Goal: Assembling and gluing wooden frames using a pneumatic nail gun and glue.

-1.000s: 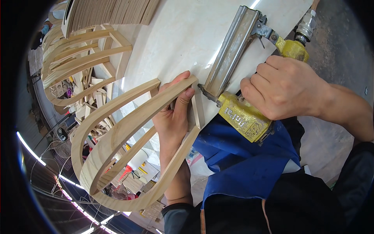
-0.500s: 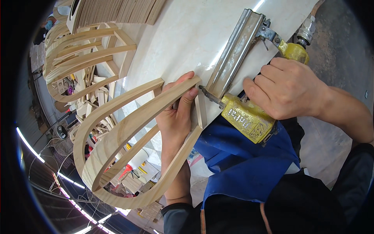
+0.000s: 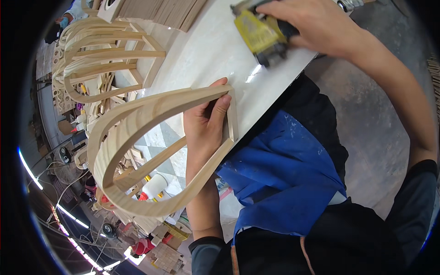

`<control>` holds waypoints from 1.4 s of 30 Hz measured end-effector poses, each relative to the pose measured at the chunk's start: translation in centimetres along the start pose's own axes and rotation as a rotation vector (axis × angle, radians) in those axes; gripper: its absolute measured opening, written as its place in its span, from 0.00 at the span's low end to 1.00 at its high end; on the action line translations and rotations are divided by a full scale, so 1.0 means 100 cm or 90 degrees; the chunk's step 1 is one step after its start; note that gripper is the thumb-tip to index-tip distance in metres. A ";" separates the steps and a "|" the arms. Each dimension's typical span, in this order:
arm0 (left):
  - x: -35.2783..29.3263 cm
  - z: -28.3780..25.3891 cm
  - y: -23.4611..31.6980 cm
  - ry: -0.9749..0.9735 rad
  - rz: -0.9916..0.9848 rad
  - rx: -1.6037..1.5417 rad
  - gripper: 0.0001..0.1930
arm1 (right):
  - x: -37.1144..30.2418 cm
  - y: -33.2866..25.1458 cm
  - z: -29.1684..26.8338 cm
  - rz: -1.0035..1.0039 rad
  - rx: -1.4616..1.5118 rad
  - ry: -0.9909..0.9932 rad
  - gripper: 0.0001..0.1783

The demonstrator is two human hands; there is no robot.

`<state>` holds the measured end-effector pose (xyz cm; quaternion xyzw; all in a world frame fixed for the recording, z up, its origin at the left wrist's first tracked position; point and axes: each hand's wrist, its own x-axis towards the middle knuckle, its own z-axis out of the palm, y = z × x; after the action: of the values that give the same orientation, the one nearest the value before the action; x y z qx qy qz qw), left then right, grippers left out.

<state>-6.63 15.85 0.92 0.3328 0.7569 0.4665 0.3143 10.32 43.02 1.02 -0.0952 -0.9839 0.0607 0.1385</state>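
Observation:
My left hand is closed around the narrow end of a pale wooden frame made of two bent, U-shaped loops joined by short crosspieces. Its thumb presses on the inner side of the upper loop, close to the corner. The rounded end of the frame points left, away from my body. At the upper right, my right hand grips a yellow pneumatic nail gun over the white tabletop, apart from the frame. Motion blurs the tool, and its far end is cut off by the picture's edge.
Similar curved wooden frames stand in a row at the left, beside a stack of plywood pieces. A white bottle with a red tip shows through the frame. A blue apron covers my lap.
My right hand has carried the nail gun up and away from the frame's corner, turning it. The left hand keeps its hold while the frame has tilted slightly.

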 end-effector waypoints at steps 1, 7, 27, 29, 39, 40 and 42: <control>0.001 0.002 0.004 -0.018 -0.016 -0.002 0.17 | 0.004 0.014 0.009 -0.015 0.025 0.045 0.26; -0.006 -0.005 0.010 -0.049 -0.028 -0.018 0.20 | 0.008 -0.008 -0.009 0.033 -0.027 0.145 0.27; -0.135 -0.050 -0.037 0.282 0.280 0.081 0.18 | 0.018 -0.140 0.008 0.047 0.512 0.043 0.10; -0.151 -0.058 -0.045 0.409 0.338 0.077 0.16 | 0.009 -0.153 0.011 0.126 0.461 0.146 0.11; -0.005 -0.171 -0.092 0.552 0.244 0.378 0.21 | 0.003 -0.198 0.065 0.006 0.536 0.229 0.13; 0.015 -0.181 -0.100 0.554 0.249 0.373 0.21 | 0.003 -0.200 0.067 0.004 0.530 0.231 0.13; 0.048 -0.207 -0.117 0.529 0.198 0.485 0.23 | 0.002 -0.202 0.070 0.003 0.552 0.272 0.12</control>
<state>-28.09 5.39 -2.95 0.3188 0.8731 0.2939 -0.2231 4.70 22.75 -2.64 -0.0412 -0.8174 0.4447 0.3639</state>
